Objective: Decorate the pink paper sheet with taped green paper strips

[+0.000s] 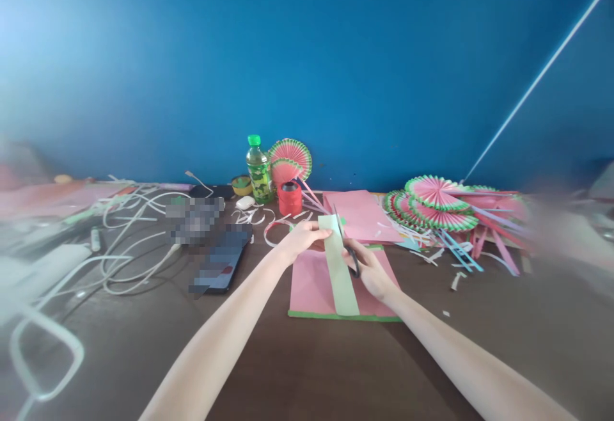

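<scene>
- The pale green paper strip (339, 267) is held up just above the pink sheet (311, 286), which lies flat on the brown desk (297, 370) with a green edge showing along its near side.
- The strip looks light, thin and floppy; judged from that, it would bend or crease easily and is best pinched near an end or edge, close to the cut line, so it stays taut.
- The left hand (302, 237) reaches in from the near left, forearm stretched out across the desk, its fingers closed in a pinch on the strip's far top corner.
- The right hand (369, 270) comes in from the near right, fingers curled through the dark handles of the scissors (346, 242); the blades point away from the person along the strip's right edge, at its upper end.
- How far the blades are parted cannot be told; they are too small and blurred.
- Beyond the pink sheet stand a red tape roll (290, 198) and a green-capped bottle (258, 171) with a folded paper fan (290, 160) beside it.
- To the right of the pink sheet lies a heap of pink-and-green paper fans (439, 206) with loose paper offcuts.
- To its left lie a dark phone (223, 261) and a tangle of white cables (129, 235).
</scene>
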